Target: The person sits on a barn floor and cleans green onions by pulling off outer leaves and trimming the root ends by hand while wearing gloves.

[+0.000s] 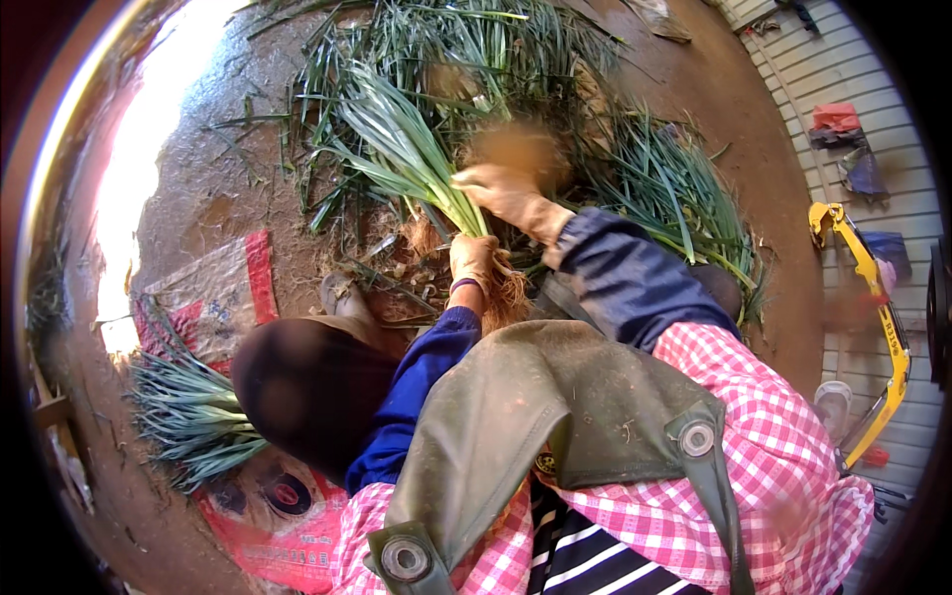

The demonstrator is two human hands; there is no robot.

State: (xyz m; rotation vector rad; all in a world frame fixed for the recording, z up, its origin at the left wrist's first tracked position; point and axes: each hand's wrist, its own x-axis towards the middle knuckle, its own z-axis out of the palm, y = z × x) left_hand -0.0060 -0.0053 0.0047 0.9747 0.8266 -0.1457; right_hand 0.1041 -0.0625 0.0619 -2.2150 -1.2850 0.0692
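Observation:
My left hand is closed round the lower stalks of a bunch of green onions, just above their tangled brown roots. The long leaves fan out to the upper left. Beside the stalks, my right hand has its fingers partly stretched out, their tips against the right side of the bunch. A blurred brown patch covers part of the view just above that hand. Both hands look covered by tan, soiled gloves.
A heap of green onions and loose leaves lies ahead on wet brown ground. More green onions lie on the right and beside my left knee. Red-and-white sacks lie left. Corrugated wall panels and a yellow curved bar stand right.

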